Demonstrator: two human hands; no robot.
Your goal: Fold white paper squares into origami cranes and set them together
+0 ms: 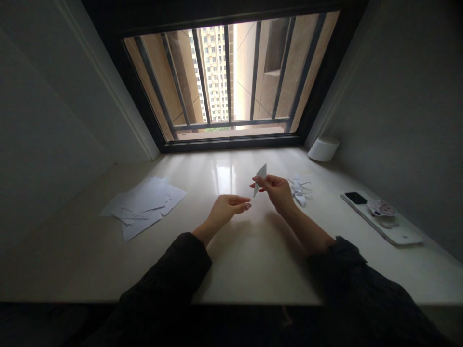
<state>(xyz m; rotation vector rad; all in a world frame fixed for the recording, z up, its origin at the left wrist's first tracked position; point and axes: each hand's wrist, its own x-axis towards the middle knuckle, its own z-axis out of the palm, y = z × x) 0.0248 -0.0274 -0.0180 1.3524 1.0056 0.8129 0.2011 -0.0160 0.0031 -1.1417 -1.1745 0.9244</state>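
Note:
A slim folded piece of white paper (261, 172), pointed at both ends, is pinched between the thumb and fingers of my right hand (277, 190), tilted above the sill. My left hand (229, 207) hovers just to the lower left, its fingers stretched out and the thumb a little apart from them. Its fingertips come close to the paper's lower point, with nothing visible between them. Behind my right wrist lie several folded white paper cranes (299, 189), partly hidden by the hand and bunched together.
A loose stack of white paper sheets (144, 202) lies on the left of the pale windowsill (231, 260). On the right is a phone (383, 219) with a round grip on its back. A white cup-like object (323, 149) stands in the far right corner, beside the barred window (231, 77).

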